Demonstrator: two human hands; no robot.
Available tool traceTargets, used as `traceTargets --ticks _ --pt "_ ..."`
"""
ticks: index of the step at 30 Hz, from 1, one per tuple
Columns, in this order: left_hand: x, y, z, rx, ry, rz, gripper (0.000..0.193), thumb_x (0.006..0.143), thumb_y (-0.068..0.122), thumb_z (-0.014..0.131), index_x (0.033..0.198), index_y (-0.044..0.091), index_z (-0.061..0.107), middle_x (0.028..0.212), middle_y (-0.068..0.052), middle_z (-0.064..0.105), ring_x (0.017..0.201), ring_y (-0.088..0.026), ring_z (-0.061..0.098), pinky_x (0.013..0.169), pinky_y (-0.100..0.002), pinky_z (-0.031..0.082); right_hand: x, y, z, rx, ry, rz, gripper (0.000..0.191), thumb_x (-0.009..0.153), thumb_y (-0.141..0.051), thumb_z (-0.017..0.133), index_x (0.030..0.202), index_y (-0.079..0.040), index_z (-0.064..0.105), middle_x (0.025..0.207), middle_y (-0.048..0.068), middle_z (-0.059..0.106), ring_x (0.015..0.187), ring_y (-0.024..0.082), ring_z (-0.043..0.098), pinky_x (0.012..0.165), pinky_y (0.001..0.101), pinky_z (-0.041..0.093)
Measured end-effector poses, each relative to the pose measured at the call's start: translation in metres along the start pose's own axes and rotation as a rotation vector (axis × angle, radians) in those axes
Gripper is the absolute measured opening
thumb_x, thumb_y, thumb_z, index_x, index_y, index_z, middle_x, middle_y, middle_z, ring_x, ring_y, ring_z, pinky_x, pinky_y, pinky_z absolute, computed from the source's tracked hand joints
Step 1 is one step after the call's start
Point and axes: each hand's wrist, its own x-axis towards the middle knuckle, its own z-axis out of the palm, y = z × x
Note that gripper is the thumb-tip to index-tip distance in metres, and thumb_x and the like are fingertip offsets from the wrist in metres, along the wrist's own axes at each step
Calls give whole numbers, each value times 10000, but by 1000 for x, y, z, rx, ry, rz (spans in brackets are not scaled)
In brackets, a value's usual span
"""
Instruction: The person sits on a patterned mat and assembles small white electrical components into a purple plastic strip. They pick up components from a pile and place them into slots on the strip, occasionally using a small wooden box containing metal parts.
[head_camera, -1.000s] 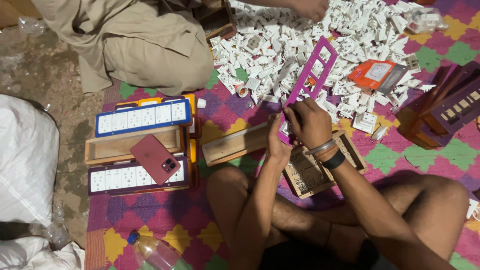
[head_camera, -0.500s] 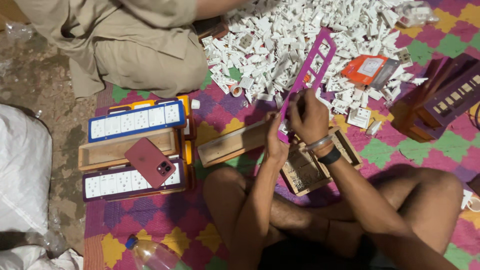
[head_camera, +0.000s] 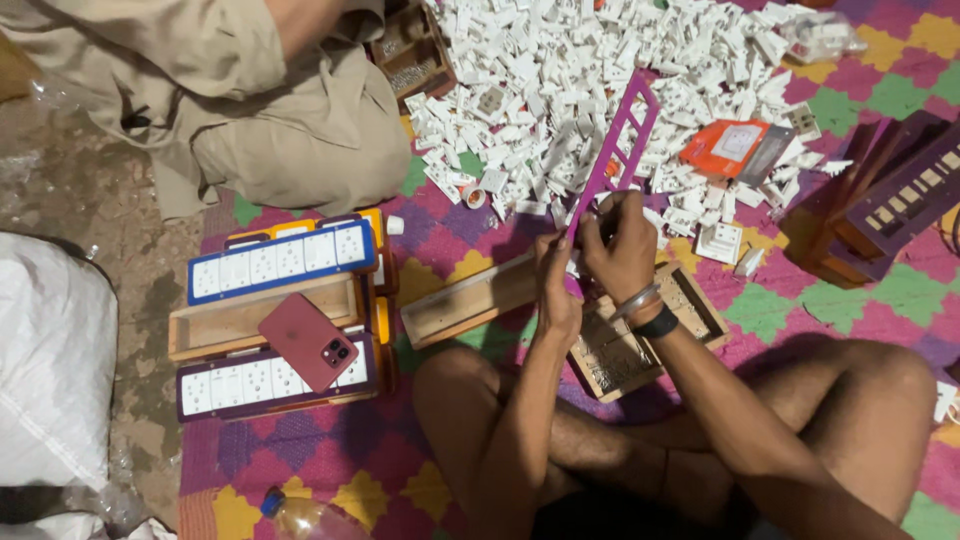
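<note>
The right hand (head_camera: 622, 248) has its fingers curled tight around the low end of a long purple frame (head_camera: 618, 150) with square holes in it. The left hand (head_camera: 556, 285) sits just beside it, and its fingers pinch the same low end from the other side. The frame tilts up and away from the hands, and its far end lies over a big pile of small white plastic parts (head_camera: 590, 90). The right wrist wears a thin silver bangle (head_camera: 636, 302) and a black band (head_camera: 657, 323).

Right under the hands is an open wooden box (head_camera: 640, 340) on a bright mat (head_camera: 330, 455) with pink, yellow and green shapes. A long wooden tray (head_camera: 470, 300) lies just to the left of the hands. The person's bare crossed legs are below.

Further left is a stack of long boards. The top one is a blue board with white sockets (head_camera: 283, 262), and a dark purple one with white sockets (head_camera: 240, 385) is at the bottom. A red phone (head_camera: 308, 342) lies on the stack.

To the right of the pile is an orange packet (head_camera: 725, 148), and past it some dark purple boxes (head_camera: 890, 200). Another person in tan clothes (head_camera: 250, 100) sits at the top left. A white sack (head_camera: 50, 360) is at the far left, and a plastic bottle (head_camera: 305, 518) lies at the bottom.
</note>
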Motion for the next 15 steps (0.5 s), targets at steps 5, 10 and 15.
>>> traceTargets --ticks 5,10,15 --pt "-4 12 6 72 15 -134 359 993 439 547 1179 134 513 1131 -14 502 1061 -131 480 751 -318 460 4 6 -2 21 -44 -66 300 843 -91 741 1033 -14 522 691 79 603 556 201 608 523 331 475" --pt "-6 11 5 198 -10 -146 423 977 514 515 1209 161 494 1110 10 513 972 -113 509 529 -246 462 1 10 -3 138 -7 87 250 901 -58 706 1063 -18 519 716 49 610 585 155 604 544 303 467" --pt "-2 2 1 200 -55 39 473 1149 523 567 1174 52 528 1037 -40 448 971 -136 425 710 -235 433 -3 16 -1 127 -30 4 266 859 -28 717 1038 -21 521 749 57 602 610 136 586 557 283 467"
